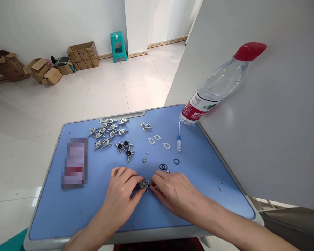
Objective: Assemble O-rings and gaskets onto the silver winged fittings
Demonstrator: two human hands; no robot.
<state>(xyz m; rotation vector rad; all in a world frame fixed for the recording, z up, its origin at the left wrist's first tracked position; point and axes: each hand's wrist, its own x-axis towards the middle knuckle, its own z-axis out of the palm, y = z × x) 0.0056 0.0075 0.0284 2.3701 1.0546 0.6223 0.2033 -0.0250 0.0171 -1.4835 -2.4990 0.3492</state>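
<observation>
A blue counter (201,181) with a grey rim stands beside a pale panel (272,122) on the right. Beyond it lie a tiled floor (104,92), open boxes (85,57) along a white wall (57,21) and a teal stool (117,37). A bottle (214,89) with a red cap stands at the counter's far right corner, near a screwdriver (179,143).

The part (144,184) is near the counter's front edge, between the hands, its pin up. The left grip (122,186) pinches it between thumb and finger. The right grip (170,190) is at its other side, curled around something small; whether it is closed on the part or something else, I cannot tell.

The right hand half hides a small thing (167,172) by the rings (162,167). A pixelated oblong (74,162) lies on the left. Teal (14,242) and dark red (159,245) shapes are cut off at the bottom.
</observation>
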